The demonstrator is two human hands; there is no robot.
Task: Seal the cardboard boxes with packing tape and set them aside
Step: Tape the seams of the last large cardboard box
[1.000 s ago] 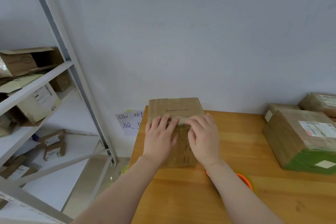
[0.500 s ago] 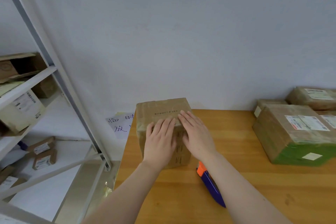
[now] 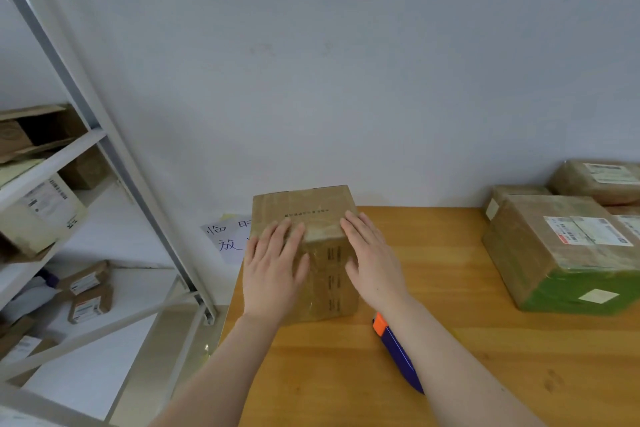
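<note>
Both grips are released and flat. The left grip (image 3: 273,274) lies with straight fingers over the near top edge of the cardboard box (image 3: 304,208), its palm down the front face. The right grip (image 3: 372,260) is spread the same way over the box's near right corner. Neither curls round anything; they press rather than hold.

The box stands upright at the far left corner of the worktop (image 3: 450,305), close to the wall. A glossy strip of packing tape (image 3: 320,274) runs from the top panel over the near edge and down the front between the two grips. That placing fits the job as I read it: open palms either side of the strip push it onto the cardboard where it bends over the edge, the spot where tape lifts most easily. Pressing from both sides also stops the light box sliding toward the wall.

A purple tool with an orange end (image 3: 398,354) lies on the worktop just beside the box, partly under the right forearm. It is close enough to be reached without shifting the box. Whether it is a cutter or a tape holder I cannot tell.

Well apart on the right sits a group of taped parcels (image 3: 561,253) with labels, probably the set-aside pile. Left of the worktop stands a metal shelf rack (image 3: 52,163) carrying more cartons, and a handwritten paper note (image 3: 225,236) hangs on the wall behind the box.

Sealing looks nearly done on this side, and the box has not yet joined the others
</note>
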